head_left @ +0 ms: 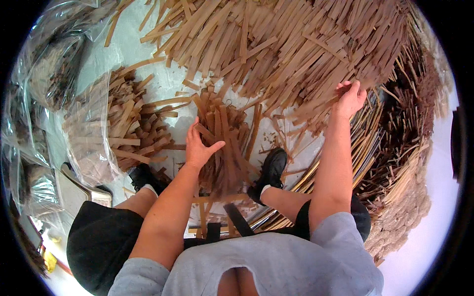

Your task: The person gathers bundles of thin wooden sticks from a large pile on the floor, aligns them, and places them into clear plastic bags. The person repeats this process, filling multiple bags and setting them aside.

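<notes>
The left hand (199, 150) is spread well open, its thumb lying over the near left side of a loose bundle of brown strips (224, 133) and its other fingers stretched along that side; it has no firm hold, and whether the fingertips press on the strips cannot be told; the bundle, the thing being worked on, lies just to the right of these fingers, between the person's two black shoes (275, 167), its lower end blurred. The right hand (350, 101) is well apart from the left, its fingers partly curled at the near edge of a wide heap of flat strips (276, 42); blurred strips lie beside and below these fingers, and whether any are gripped cannot be told. Beyond the left fingers, to their left, more strips (129, 116) spill by a clear plastic bag (89, 133); below and right of the right fingers lie long thin rods (363, 140), with a darker mass of strips (407, 106) farther right; the pale floor (163, 79) shows between. The step in hand appears to be sorting or gathering strips between heap and bundle; the next move would call for the left fingers to steady the bundle, and for the right fingers to close on strips squarely, without dragging neighbours along.
</notes>
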Motion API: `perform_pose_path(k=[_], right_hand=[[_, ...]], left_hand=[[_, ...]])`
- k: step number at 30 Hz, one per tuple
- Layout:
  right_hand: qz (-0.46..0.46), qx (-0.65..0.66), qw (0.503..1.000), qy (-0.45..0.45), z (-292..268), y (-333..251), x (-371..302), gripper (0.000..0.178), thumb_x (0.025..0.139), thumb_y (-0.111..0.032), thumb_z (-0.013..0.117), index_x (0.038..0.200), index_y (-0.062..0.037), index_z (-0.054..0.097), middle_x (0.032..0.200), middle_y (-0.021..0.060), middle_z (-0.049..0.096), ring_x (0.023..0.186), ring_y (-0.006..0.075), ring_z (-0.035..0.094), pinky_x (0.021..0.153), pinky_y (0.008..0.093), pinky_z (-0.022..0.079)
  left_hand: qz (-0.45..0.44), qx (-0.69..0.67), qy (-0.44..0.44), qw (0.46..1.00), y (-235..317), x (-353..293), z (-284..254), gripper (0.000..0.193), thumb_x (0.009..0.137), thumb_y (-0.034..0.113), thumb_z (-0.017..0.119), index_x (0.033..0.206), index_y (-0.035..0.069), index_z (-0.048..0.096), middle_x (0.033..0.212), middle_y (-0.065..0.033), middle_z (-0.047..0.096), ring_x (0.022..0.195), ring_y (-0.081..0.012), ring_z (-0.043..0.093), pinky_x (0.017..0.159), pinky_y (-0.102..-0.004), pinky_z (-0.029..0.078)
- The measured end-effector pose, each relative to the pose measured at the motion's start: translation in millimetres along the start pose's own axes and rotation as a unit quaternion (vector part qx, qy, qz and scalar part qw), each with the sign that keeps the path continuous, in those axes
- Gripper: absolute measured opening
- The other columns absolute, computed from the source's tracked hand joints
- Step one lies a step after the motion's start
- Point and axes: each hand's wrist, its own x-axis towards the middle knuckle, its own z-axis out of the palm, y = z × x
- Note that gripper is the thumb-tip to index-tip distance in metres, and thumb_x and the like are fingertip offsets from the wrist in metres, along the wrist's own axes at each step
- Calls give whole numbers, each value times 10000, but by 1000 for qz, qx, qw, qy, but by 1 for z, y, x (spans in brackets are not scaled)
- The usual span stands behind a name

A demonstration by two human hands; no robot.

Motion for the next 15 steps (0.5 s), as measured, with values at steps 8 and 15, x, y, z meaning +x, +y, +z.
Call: perform_pose_path(k=[8, 15], right_hand=[[315, -324, 779, -434, -28, 110, -177, 878, 809, -565, 642, 1349, 73, 377, 1349, 193, 473, 1275, 284, 431, 1072, 387, 320], [263, -158, 782, -542, 18, 79, -290, 1019, 670, -343, 843, 1406, 22, 240, 1318, 187, 477, 1231, 295, 465, 1057, 389, 349]], left_hand=[[-89, -138, -35, 986, -8, 9, -1, 1158, 654, 484, 822, 1491, 69, 138, 1451, -183, 277, 1350, -341, 288, 1108, -449, 281], [-239, -372, -214, 871, 36, 19, -61, 949, 743, 492, 751, 1444, 44, 297, 1406, -174, 417, 1291, -295, 406, 1043, -431, 358]])
